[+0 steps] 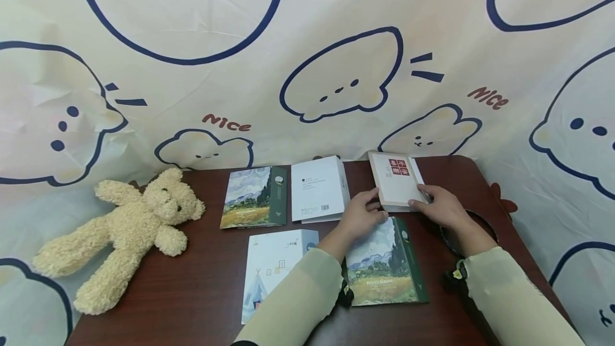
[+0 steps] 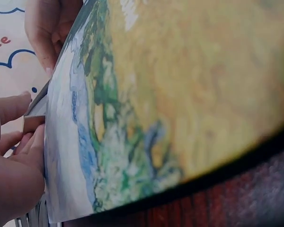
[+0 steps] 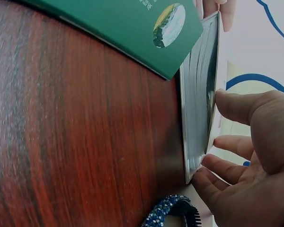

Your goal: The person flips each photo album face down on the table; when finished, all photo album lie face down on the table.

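Note:
A white photo album [image 1: 391,180] with a red block of characters on its cover lies at the back right of the table. My left hand [image 1: 357,220] holds its near left corner, thumb and fingers about the edge in the left wrist view. My right hand [image 1: 444,210] grips the right side, thumb on the cover and fingers at the side edge [image 3: 199,94]. Just in front of it lies a green-spined album with a painted landscape cover [image 1: 381,271], partly covered by my left hand.
To the left are another landscape album [image 1: 254,196], a white book [image 1: 317,188] and a tent-print album [image 1: 269,266]. A plush bear [image 1: 139,228] lies at the far left. A glittery toothed headband [image 3: 175,210] sits by my right wrist. A printed cloth [image 1: 317,143] hangs behind the table.

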The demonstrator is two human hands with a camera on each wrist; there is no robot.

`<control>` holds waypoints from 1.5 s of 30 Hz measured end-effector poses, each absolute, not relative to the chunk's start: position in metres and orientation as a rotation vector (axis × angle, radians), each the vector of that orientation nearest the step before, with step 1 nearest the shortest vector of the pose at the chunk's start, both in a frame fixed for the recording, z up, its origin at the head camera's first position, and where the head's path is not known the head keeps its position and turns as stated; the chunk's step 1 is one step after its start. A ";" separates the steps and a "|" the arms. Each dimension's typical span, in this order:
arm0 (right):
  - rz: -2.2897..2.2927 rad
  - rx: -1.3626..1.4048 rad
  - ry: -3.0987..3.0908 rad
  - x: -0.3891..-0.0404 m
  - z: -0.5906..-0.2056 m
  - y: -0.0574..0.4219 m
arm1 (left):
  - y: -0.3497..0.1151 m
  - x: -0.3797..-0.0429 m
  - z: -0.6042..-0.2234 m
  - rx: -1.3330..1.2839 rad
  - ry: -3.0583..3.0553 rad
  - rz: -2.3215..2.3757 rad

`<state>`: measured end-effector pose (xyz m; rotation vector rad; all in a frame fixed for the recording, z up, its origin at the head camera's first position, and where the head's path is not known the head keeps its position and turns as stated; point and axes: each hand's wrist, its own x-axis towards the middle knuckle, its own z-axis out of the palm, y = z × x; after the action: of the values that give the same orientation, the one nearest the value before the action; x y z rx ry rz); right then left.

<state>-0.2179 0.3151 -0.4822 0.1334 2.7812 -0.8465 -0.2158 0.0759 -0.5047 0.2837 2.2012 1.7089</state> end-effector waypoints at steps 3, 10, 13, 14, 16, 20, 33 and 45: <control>-0.879 0.141 2.763 -0.217 -0.483 0.315 | 0.075 -0.216 -0.505 0.289 2.187 1.734; -0.976 0.146 2.703 -0.218 -0.486 0.315 | 0.071 -0.215 -0.503 0.318 2.132 1.815; -1.006 0.138 2.677 -0.218 -0.487 0.313 | 0.068 -0.215 -0.502 0.325 2.135 1.845; -1.010 0.131 2.674 -0.219 -0.487 0.313 | 0.068 -0.215 -0.502 0.324 2.139 1.853; -1.013 0.116 2.673 -0.219 -0.486 0.311 | 0.066 -0.215 -0.503 0.323 2.153 1.863; -1.011 0.095 2.672 -0.219 -0.483 0.307 | 0.064 -0.215 -0.502 0.331 2.178 1.880; -1.141 0.113 2.579 -0.220 -0.481 0.295 | 0.055 -0.213 -0.489 0.300 2.258 1.890; -1.199 0.047 2.552 -0.224 -0.483 0.284 | 0.048 -0.213 -0.481 0.294 2.382 1.877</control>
<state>-0.2237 0.2836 -0.4827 0.0468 2.5517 -1.1994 -0.2128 0.0483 -0.4811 0.2937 2.3819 1.8771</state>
